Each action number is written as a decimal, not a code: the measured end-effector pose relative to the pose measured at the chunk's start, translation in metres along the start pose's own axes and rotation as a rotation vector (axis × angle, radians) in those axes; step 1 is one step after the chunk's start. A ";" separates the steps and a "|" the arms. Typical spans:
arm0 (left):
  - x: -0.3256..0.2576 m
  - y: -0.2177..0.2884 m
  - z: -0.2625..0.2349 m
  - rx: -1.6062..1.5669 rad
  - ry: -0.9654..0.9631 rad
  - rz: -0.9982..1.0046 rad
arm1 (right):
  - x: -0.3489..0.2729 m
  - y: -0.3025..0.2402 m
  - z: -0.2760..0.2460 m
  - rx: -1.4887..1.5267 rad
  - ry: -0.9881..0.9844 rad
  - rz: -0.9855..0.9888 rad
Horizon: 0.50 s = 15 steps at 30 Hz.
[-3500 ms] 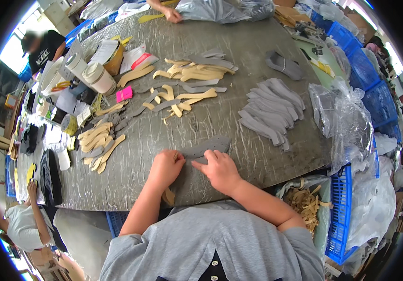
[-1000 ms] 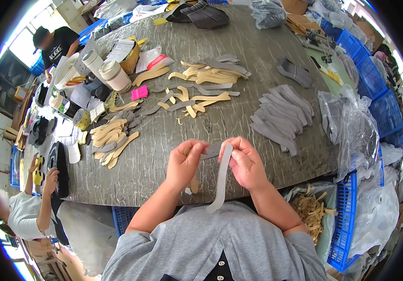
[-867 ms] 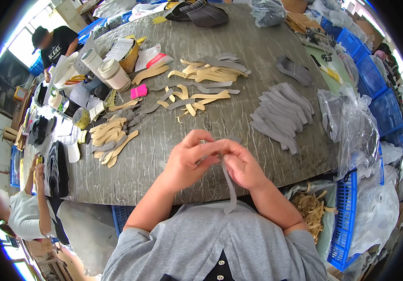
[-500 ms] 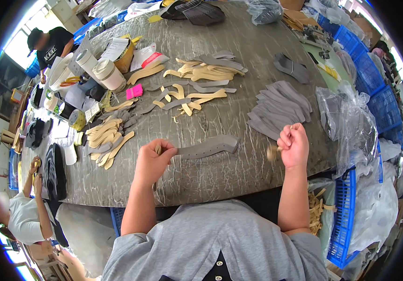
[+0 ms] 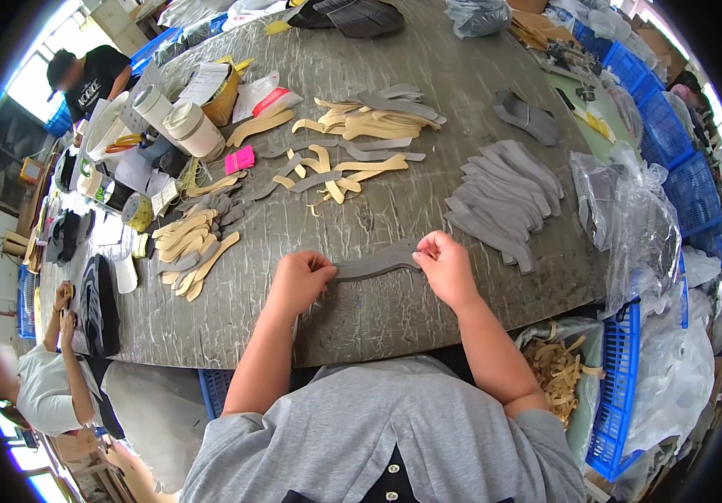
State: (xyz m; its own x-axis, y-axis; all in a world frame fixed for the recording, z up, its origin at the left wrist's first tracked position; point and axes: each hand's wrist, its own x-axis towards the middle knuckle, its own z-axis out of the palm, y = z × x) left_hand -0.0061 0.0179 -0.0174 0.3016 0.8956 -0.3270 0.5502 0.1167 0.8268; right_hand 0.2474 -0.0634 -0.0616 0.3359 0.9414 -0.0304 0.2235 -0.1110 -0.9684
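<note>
- Grey curved strip (image 5: pixel 377 265) is stretched between two bare hands, over the near part of the dark table (image 5: pixel 361 323), just in front of the wearer's grey shirt (image 5: pixel 327 419); whether its middle touches the tabletop cannot be told.
- At one end, the strip is pinched by the left hand (image 5: pixel 300 280), thumb and fingertips brought together on it.
- At the other end, it is nipped by the right hand (image 5: pixel 446 267), thumb and forefinger closed on the tip.
- Off to the right, a pile of grey strips (image 5: pixel 505 197) is fanned out, with a banded grey bundle (image 5: pixel 527 119) set beyond it.
- Ahead, tan and grey strips (image 5: pixel 340 172) are strewn crosswise, and a mixed stack (image 5: pixel 369 119) is heaped behind them.
- Leftward, a tan pile (image 5: pixel 189 245) is spread near a pink packet (image 5: pixel 240 159).
- Below the table's right edge, tan scraps (image 5: pixel 555 373) are gathered beside a blue crate (image 5: pixel 619 386).
</note>
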 end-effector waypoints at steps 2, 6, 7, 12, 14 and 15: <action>0.002 0.001 0.001 0.050 -0.004 -0.020 | 0.001 -0.003 0.001 -0.080 -0.006 0.033; 0.004 0.000 0.001 0.075 -0.012 -0.015 | 0.001 -0.005 0.001 -0.133 -0.004 0.035; 0.004 0.000 0.002 0.080 -0.017 -0.016 | 0.000 -0.006 0.001 -0.139 0.000 0.033; 0.008 -0.009 0.002 0.066 -0.034 -0.009 | -0.001 -0.009 0.001 -0.183 0.006 0.018; 0.008 -0.008 0.002 0.079 -0.036 -0.010 | -0.001 -0.005 0.004 -0.282 0.023 -0.095; 0.008 -0.008 0.002 0.079 -0.034 -0.011 | -0.002 -0.005 0.005 -0.330 0.032 -0.152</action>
State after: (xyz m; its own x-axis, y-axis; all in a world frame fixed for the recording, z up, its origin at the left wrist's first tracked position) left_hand -0.0060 0.0233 -0.0274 0.3207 0.8790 -0.3528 0.6129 0.0914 0.7848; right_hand 0.2415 -0.0634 -0.0581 0.3031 0.9453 0.1202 0.5547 -0.0724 -0.8289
